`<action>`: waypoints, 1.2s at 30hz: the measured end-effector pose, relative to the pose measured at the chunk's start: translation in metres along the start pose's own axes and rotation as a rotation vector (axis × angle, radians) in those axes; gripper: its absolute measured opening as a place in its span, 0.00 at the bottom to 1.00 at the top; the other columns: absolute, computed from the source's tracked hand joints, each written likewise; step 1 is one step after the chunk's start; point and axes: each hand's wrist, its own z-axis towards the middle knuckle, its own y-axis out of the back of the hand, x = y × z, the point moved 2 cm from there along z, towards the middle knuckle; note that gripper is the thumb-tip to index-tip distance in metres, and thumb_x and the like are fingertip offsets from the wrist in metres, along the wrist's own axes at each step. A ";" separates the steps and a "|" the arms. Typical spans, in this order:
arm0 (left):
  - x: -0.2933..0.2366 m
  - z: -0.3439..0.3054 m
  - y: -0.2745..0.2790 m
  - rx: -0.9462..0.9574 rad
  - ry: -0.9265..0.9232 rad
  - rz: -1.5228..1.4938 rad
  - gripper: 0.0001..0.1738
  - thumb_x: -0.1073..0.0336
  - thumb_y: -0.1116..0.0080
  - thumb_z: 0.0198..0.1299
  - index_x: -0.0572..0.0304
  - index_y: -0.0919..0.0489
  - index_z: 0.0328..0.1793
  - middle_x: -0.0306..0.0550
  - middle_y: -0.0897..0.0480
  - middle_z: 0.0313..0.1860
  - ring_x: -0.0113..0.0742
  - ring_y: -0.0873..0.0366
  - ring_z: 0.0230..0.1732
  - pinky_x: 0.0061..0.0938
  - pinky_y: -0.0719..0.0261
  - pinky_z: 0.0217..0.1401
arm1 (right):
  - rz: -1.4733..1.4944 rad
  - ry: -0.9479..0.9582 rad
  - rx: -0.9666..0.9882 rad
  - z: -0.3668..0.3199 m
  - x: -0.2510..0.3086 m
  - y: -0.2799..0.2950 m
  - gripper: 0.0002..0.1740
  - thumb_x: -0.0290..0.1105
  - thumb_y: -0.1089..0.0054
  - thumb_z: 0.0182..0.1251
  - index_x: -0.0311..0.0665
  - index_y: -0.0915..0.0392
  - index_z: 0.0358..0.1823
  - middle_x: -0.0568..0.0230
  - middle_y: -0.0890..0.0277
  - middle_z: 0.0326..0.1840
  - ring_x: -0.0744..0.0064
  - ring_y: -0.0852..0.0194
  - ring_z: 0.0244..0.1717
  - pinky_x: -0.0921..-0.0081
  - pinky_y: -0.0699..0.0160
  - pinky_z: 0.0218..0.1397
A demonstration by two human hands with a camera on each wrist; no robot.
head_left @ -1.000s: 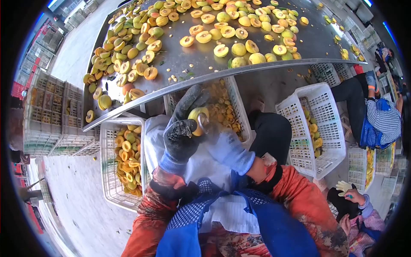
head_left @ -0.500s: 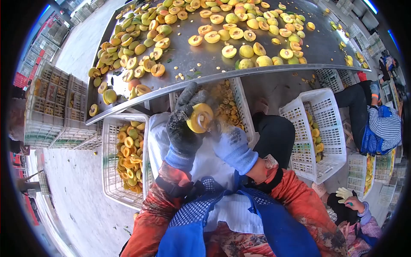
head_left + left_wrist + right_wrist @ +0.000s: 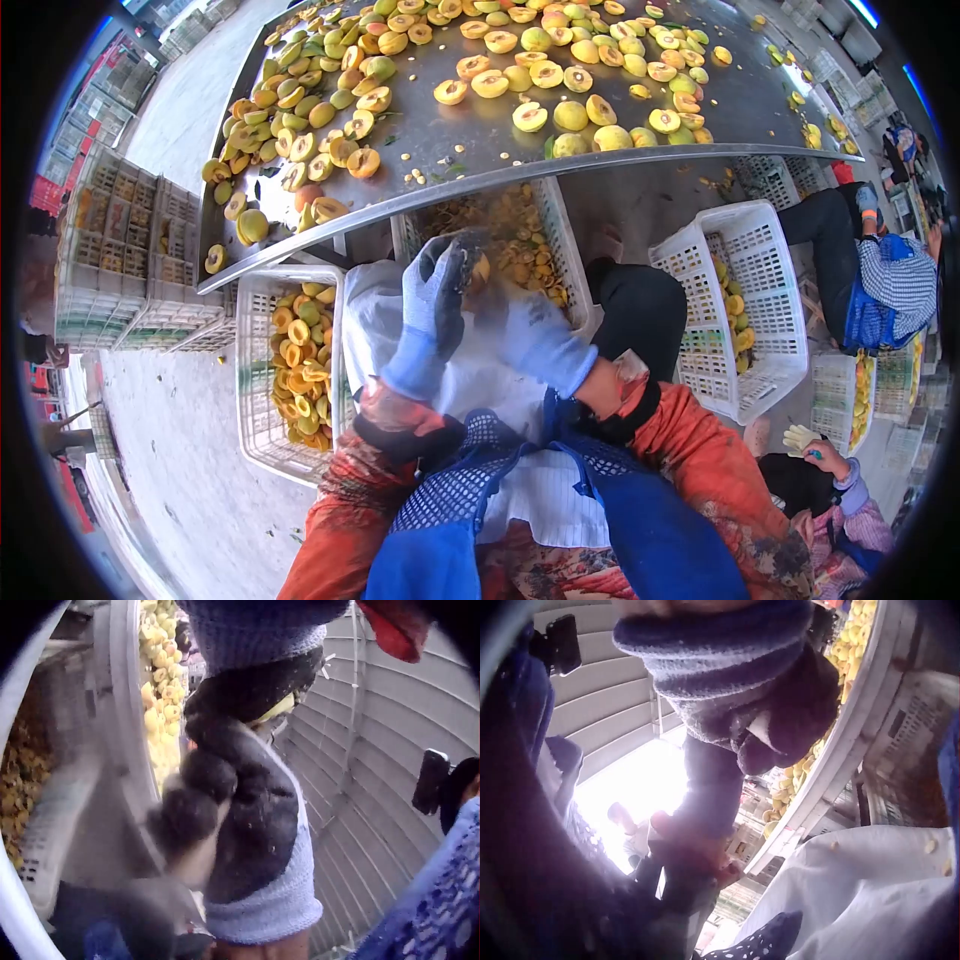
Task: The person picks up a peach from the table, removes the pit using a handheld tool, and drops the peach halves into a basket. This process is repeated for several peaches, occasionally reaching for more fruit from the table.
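Observation:
In the head view my left hand (image 3: 432, 305), in a blue glove with dark-coated palm, grips a fruit half (image 3: 481, 272), mostly hidden by the fingers. In the left wrist view a yellow strip of fruit (image 3: 279, 710) shows at this hand's dark palm (image 3: 251, 684). Close beside it, my right hand (image 3: 540, 340) is blurred; in the left wrist view its curled fingers (image 3: 206, 791) hold a pale, narrow tool (image 3: 196, 859), whose working end is hidden. A white cloth (image 3: 470, 385) covers the lap beneath both hands.
A metal table (image 3: 430, 130) bearing halved fruit stands ahead, its raised rim (image 3: 480, 180) just beyond the hands. Crates stand left (image 3: 255, 420), under the rim (image 3: 565, 240) and right (image 3: 765, 300). Other people sit at the right; stacked crates (image 3: 110, 260) stand far left.
My left hand has turned, so its blue back now faces the head camera and the fruit is mostly covered. My right hand remains close to it, blurred.

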 end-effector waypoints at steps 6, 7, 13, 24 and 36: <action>0.011 -0.005 -0.003 -0.116 -0.150 0.123 0.17 0.63 0.56 0.60 0.70 0.28 0.48 0.45 0.22 0.40 0.26 0.27 0.39 0.20 0.31 0.45 | 0.800 -0.530 0.607 -0.016 0.029 0.029 0.15 0.41 0.40 0.49 0.36 0.26 0.31 0.59 0.28 0.18 0.69 0.27 0.19 0.76 0.30 0.22; 0.007 -0.003 -0.006 -0.107 -0.179 0.121 0.16 0.65 0.56 0.60 0.70 0.28 0.48 0.45 0.22 0.40 0.26 0.27 0.39 0.20 0.31 0.45 | 0.912 -0.493 0.653 -0.018 0.027 0.036 0.14 0.40 0.41 0.50 0.37 0.26 0.30 0.61 0.29 0.18 0.72 0.30 0.17 0.78 0.33 0.19; -0.013 0.011 -0.008 0.184 -0.122 0.405 0.14 0.66 0.55 0.60 0.69 0.26 0.45 0.45 0.21 0.40 0.25 0.27 0.39 0.20 0.28 0.42 | 1.143 -0.236 0.593 -0.021 0.029 0.049 0.07 0.33 0.46 0.54 0.37 0.29 0.28 0.68 0.36 0.14 0.77 0.39 0.11 0.80 0.42 0.11; 0.000 0.012 -0.004 0.100 -0.428 0.302 0.20 0.56 0.46 0.52 0.68 0.26 0.41 0.46 0.22 0.37 0.31 0.26 0.37 0.26 0.27 0.43 | 1.880 -0.209 0.902 -0.016 0.025 0.032 0.11 0.32 0.48 0.54 0.39 0.33 0.39 0.68 0.34 0.22 0.75 0.40 0.11 0.78 0.42 0.12; -0.065 -0.054 0.231 -0.672 0.017 1.693 0.23 0.52 0.45 0.50 0.60 0.25 0.49 0.52 0.24 0.45 0.44 0.25 0.44 0.31 0.30 0.48 | -0.480 -0.187 0.302 0.046 -0.106 -0.007 0.24 0.46 0.45 0.49 0.37 0.29 0.43 0.47 0.26 0.36 0.52 0.25 0.37 0.62 0.28 0.40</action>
